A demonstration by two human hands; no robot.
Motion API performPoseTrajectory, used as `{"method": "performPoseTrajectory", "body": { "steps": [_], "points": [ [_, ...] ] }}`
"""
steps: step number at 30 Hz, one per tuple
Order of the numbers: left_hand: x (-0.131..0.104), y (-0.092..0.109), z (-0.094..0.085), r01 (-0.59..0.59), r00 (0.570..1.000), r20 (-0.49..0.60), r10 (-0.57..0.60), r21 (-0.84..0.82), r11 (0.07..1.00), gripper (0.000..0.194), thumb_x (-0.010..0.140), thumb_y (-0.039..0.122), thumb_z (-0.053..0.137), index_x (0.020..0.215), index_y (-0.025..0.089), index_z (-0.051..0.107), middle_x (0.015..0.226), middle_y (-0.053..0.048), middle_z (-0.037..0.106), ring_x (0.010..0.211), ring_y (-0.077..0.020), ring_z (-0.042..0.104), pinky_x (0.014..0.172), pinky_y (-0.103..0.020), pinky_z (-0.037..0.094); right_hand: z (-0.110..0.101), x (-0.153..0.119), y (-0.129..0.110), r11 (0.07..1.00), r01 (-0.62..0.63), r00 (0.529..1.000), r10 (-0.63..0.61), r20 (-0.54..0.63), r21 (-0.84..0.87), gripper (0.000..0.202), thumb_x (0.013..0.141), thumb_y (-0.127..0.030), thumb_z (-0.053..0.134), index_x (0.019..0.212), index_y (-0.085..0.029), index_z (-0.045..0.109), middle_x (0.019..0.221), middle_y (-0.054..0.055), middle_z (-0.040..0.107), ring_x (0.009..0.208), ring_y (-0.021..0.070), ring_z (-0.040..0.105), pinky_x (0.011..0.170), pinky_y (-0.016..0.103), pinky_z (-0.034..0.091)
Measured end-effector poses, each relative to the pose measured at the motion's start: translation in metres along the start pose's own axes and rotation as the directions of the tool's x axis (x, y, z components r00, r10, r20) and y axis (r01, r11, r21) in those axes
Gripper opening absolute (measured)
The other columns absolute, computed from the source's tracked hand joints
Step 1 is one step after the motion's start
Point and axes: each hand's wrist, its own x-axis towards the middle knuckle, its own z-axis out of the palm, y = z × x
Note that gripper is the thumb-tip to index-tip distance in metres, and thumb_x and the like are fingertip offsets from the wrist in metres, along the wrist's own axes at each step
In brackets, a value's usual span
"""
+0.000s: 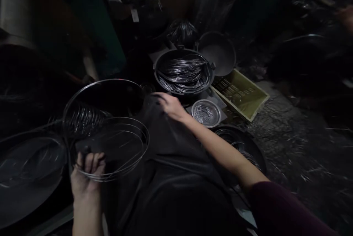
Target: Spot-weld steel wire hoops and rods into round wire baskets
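My left hand (pixel 88 168), at the lower left, is closed around several thin wire hoops (pixel 147 138). One large hoop stands up from the hand, and the others lie tilted to its right. Over my knee, my right hand (pixel 171 106) has its fingers bent together above a black apron (pixel 176 144). Whatever those fingers hold is too small and blurred to make out. Just beyond that hand, a round black tub (pixel 156 76) contains coils of shiny wire (pixel 183 72). Below the tub, a small metal bowl (pixel 217 120) holds short metal pieces (pixel 203 113).
A yellow-green plastic crate (pixel 257 98) lies tilted at the right. Behind the tub is another round pan (pixel 220 53). A coil of wire (pixel 86 120) and a large round dark container (pixel 30 177) are on the left. Wire scraps (pixel 292 144) cover the floor. Another person's hand (pixel 346 17) shows at far right.
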Motion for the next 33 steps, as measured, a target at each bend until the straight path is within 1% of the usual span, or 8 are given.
{"method": "performPoseTrajectory", "body": {
  "steps": [2, 4, 7, 14, 18, 23, 26, 33],
  "points": [
    [-0.004, 0.015, 0.014, -0.021, 0.998, -0.059, 0.017, -0.082, 0.996, 0.014, 0.078, 0.033, 0.053, 0.066, 0.025, 0.055, 0.035, 0.006, 0.026, 0.040, -0.0101, 0.034, 0.052, -0.026, 0.045, -0.029, -0.047, 0.053, 0.921, -0.313, 0.950, 0.300, -0.088, -0.231, 0.034, 0.095, -0.032, 0.034, 0.108, -0.014, 0.059, 0.110, 0.011, 0.063, 0.100, 0.0182, 0.058, 0.088, 0.029, 0.041],
    [-0.006, 0.023, 0.031, -0.063, 0.996, -0.069, 0.053, -0.147, 0.987, 0.031, 0.085, 0.036, 0.045, 0.058, 0.020, 0.048, 0.035, 0.006, 0.024, 0.041, -0.0085, 0.026, 0.052, -0.023, 0.041, -0.050, -0.087, 0.105, 0.661, -0.560, 0.788, 0.611, -0.075, -0.499, 0.034, 0.092, -0.031, 0.039, 0.111, -0.010, 0.059, 0.111, 0.016, 0.062, 0.103, 0.0215, 0.058, 0.089, 0.031, 0.041],
    [-0.001, 0.023, 0.055, -0.124, 0.991, -0.078, 0.112, -0.168, 0.978, 0.049, 0.092, 0.042, 0.032, 0.051, 0.016, 0.034, 0.037, 0.004, 0.026, 0.043, -0.0085, 0.025, 0.053, -0.023, 0.038, -0.057, -0.122, 0.156, 0.559, -0.602, 0.681, 0.732, -0.002, -0.571, 0.029, 0.084, -0.028, 0.053, 0.101, -0.006, 0.062, 0.101, 0.020, 0.065, 0.096, 0.0259, 0.062, 0.082, 0.032, 0.045],
    [0.009, 0.008, 0.081, -0.342, 0.934, -0.137, 0.331, -0.068, 0.937, 0.039, 0.084, 0.051, 0.051, 0.070, 0.015, 0.053, 0.047, 0.007, 0.039, 0.041, -0.0052, 0.032, 0.043, -0.018, 0.022, -0.044, -0.130, 0.154, 0.563, -0.561, 0.664, 0.744, 0.077, -0.607, 0.027, 0.083, -0.028, 0.046, 0.088, -0.008, 0.064, 0.076, 0.022, 0.065, 0.076, 0.0324, 0.065, 0.064, 0.038, 0.047],
    [0.021, 0.006, 0.081, -0.455, 0.879, -0.167, 0.446, -0.019, 0.890, 0.043, 0.081, 0.055, 0.052, 0.077, 0.012, 0.059, 0.046, 0.008, 0.033, 0.040, -0.0039, 0.027, 0.041, -0.018, 0.019, -0.050, -0.126, 0.152, 0.497, -0.667, 0.626, 0.778, -0.055, -0.554, 0.036, 0.085, -0.037, 0.036, 0.100, -0.016, 0.062, 0.078, 0.025, 0.065, 0.081, 0.0359, 0.065, 0.071, 0.043, 0.047],
    [0.028, 0.009, 0.077, -0.479, 0.865, -0.195, 0.463, -0.041, 0.877, 0.051, 0.084, 0.061, 0.043, 0.082, 0.012, 0.061, 0.046, 0.008, 0.028, 0.040, -0.0042, 0.023, 0.042, -0.018, 0.017, -0.040, -0.076, 0.091, 0.718, -0.696, 0.717, 0.696, -0.039, 0.006, 0.032, 0.071, -0.044, 0.052, 0.092, -0.022, 0.061, 0.101, 0.018, 0.065, 0.098, 0.0335, 0.062, 0.083, 0.044, 0.049],
    [0.030, 0.014, 0.073, -0.498, 0.850, -0.225, 0.477, -0.045, 0.866, 0.050, 0.085, 0.059, 0.040, 0.077, 0.013, 0.060, 0.046, 0.007, 0.028, 0.041, -0.0045, 0.024, 0.043, -0.018, 0.018, -0.013, -0.027, 0.030, 0.691, -0.593, 0.787, 0.605, 0.116, 0.413, 0.038, 0.061, -0.046, 0.063, 0.087, -0.020, 0.062, 0.093, 0.010, 0.068, 0.083, 0.0279, 0.066, 0.078, 0.041, 0.053],
    [0.041, 0.026, 0.054, -0.534, 0.821, -0.277, 0.499, -0.065, 0.843, 0.045, 0.085, 0.055, 0.043, 0.078, 0.013, 0.059, 0.045, 0.008, 0.028, 0.042, -0.0052, 0.022, 0.043, -0.019, 0.016, 0.063, 0.060, -0.078, 0.712, -0.457, 0.889, 0.357, 0.286, 0.533, 0.042, 0.060, -0.053, 0.071, 0.072, -0.013, 0.064, 0.062, 0.004, 0.061, 0.055, 0.0142, 0.059, 0.054, 0.026, 0.050]
  ]
}}
